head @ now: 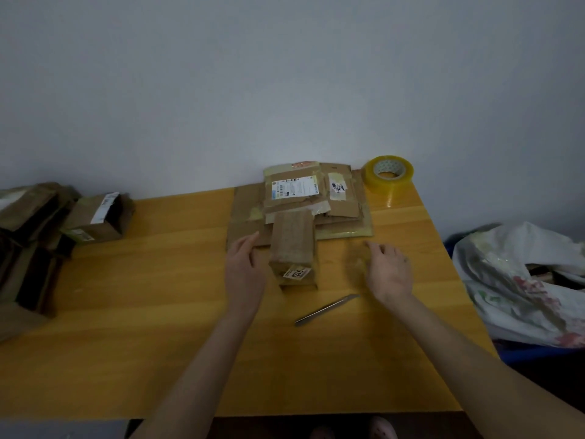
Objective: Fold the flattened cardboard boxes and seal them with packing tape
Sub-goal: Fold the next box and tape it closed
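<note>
Nearest lay a slim metal blade (326, 308) on the tabletop (158, 343), just short of the hands. Left hand (245, 270) hovered open beside the small folded box (296, 251), fingers straight. Right hand (389, 274) was spread and blurred, apart from the box, holding nothing I could make out (a faint clear smear beside it might have been tape). Behind sat the flattened cardboard stack (304, 198), and farthest, by the wall, the packing tape roll (387, 172). Ungripped, the box could tip or spring open; a careless wrist might meet that blade.
</note>
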